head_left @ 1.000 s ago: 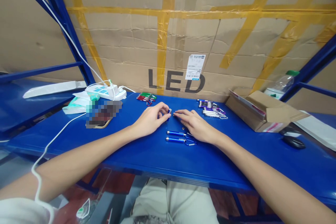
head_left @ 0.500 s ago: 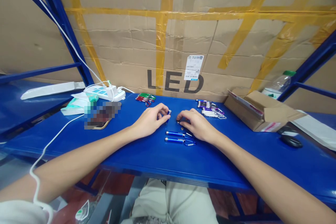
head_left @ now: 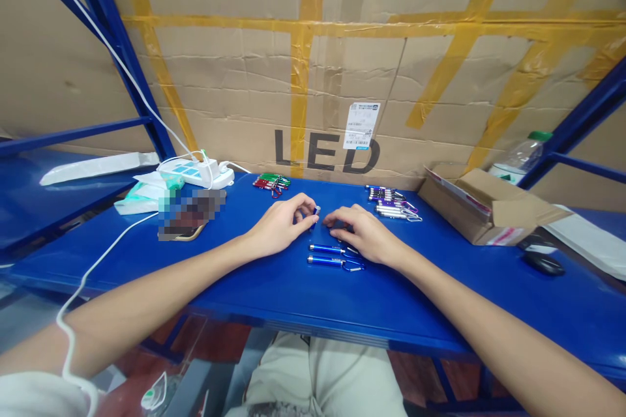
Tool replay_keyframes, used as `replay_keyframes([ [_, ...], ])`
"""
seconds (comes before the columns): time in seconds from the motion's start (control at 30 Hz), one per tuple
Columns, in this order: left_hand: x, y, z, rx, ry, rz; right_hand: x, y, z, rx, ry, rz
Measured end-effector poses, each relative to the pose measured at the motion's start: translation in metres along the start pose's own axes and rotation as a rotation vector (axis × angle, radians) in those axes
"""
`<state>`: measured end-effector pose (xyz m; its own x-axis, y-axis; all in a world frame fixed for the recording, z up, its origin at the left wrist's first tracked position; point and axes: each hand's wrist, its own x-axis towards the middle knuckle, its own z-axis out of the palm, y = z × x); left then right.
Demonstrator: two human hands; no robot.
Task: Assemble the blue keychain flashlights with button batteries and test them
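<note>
At the middle of the blue bench (head_left: 254,287), the left hand (head_left: 281,225) pinches a small blue flashlight (head_left: 314,213). The right hand (head_left: 364,232) curls just beside it, and I cannot tell whether it grips anything. Two more flashlights (head_left: 327,255) lie nearer the front edge. Taped cardboard (head_left: 235,91) lines the back edge, with an open carton (head_left: 489,208) at back right.
</note>
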<state>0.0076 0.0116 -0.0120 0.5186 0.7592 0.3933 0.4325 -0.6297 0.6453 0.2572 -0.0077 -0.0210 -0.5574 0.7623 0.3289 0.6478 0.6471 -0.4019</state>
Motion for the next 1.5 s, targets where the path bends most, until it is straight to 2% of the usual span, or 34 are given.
replay_keyframes([
  [0.23, 0.000, -0.001, 0.001, -0.015, -0.008, -0.007, 0.000, 0.000, 0.000, 0.031, -0.006, 0.079],
  [0.43, 0.000, 0.000, 0.001, -0.023, -0.017, -0.016, 0.000, 0.006, 0.004, 0.297, -0.012, 0.258],
  [0.8, -0.001, 0.004, 0.000, -0.046, -0.037, -0.025, 0.002, 0.016, 0.003, 0.339, 0.050, 0.271],
  [1.0, -0.003, 0.003, 0.002, -0.140, -0.066, -0.034, 0.002, 0.016, 0.000, 0.361, 0.011, 0.280],
  [1.33, -0.002, 0.003, 0.003, -0.156, -0.081, -0.038, 0.001, 0.008, -0.011, 0.272, -0.040, 0.210],
  [1.5, -0.003, 0.002, 0.002, -0.134, -0.078, -0.052, 0.001, 0.008, -0.016, -0.020, 0.166, 0.170],
])
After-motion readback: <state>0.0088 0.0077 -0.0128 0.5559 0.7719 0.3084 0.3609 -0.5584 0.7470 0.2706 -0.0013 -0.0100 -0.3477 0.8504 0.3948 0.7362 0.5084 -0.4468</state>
